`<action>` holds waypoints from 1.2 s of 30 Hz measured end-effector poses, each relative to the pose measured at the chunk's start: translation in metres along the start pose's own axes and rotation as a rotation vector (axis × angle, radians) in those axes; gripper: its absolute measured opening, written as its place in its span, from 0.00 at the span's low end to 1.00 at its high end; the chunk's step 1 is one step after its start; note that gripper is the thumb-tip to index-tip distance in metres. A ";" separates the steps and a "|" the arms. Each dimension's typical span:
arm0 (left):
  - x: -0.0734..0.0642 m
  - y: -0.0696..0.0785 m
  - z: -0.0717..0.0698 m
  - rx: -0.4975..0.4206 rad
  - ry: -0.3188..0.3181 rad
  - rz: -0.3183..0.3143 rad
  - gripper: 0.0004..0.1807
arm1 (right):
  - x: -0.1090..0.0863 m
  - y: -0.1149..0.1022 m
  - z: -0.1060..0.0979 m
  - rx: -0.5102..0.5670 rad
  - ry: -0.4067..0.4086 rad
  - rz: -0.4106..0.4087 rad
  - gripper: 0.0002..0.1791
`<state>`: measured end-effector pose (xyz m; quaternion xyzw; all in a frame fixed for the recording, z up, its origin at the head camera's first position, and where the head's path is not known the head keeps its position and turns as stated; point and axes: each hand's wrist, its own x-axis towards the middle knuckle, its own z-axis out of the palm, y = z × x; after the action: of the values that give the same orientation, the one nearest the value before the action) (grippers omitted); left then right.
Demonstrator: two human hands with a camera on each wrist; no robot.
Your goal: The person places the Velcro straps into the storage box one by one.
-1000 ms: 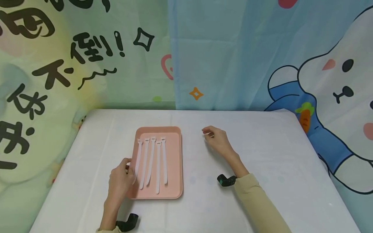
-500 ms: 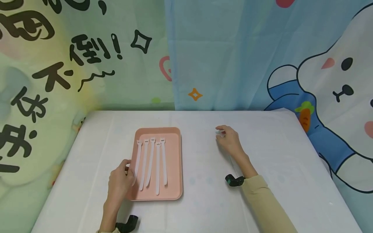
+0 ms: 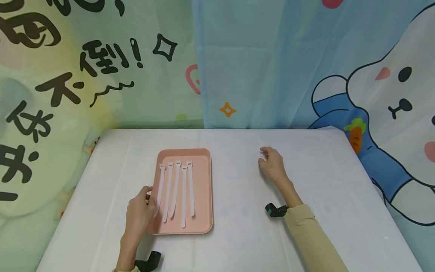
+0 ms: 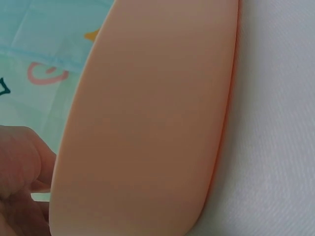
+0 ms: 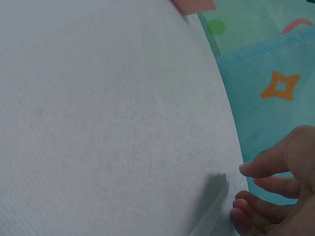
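A shallow pink tray (image 3: 202, 189) lies on the table, with several white cable ties (image 3: 184, 196) side by side in it, slotted heads at the far end. My left hand (image 3: 139, 209) grips the tray's left rim. In the left wrist view the tray's side wall (image 4: 142, 118) fills the middle, and the fingers (image 4: 22, 162) show at its rim. To the right of the tray, my right hand (image 3: 274, 166) has its thumb and curled fingers around the end of another pale cable tie (image 5: 232, 189). Most of that tie is hidden by the hand in the head view.
A white cloth (image 3: 231, 241) covers the table. Behind the table hangs a printed curtain (image 3: 251, 68) with lettering and a cartoon rabbit. Each wrist wears a black camera, one (image 3: 148, 260) on the left and one (image 3: 276, 210) on the right.
My right hand has moved to the right, away from the tray, slowing in the last half second, and its thumb and forefinger stand farther apart. The left hand and tray stay in place.
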<state>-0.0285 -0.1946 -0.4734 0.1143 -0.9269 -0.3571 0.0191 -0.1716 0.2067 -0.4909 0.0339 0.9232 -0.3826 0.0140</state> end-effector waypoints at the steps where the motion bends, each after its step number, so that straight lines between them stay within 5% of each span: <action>1: 0.000 0.000 0.000 0.001 0.000 0.001 0.19 | 0.000 0.000 0.000 0.011 0.000 0.007 0.26; 8: 0.000 0.000 0.001 0.004 0.003 0.012 0.18 | -0.001 0.003 -0.002 0.071 0.024 0.047 0.25; 18: 0.000 0.001 0.002 0.004 0.007 0.012 0.18 | -0.003 0.002 0.000 0.029 0.091 0.066 0.15; 36: 0.000 0.001 0.001 0.013 0.014 0.015 0.18 | 0.001 0.000 0.004 -0.034 0.099 0.087 0.14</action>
<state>-0.0288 -0.1932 -0.4740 0.1099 -0.9299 -0.3500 0.0277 -0.1726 0.2040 -0.4943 0.0929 0.9267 -0.3639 -0.0146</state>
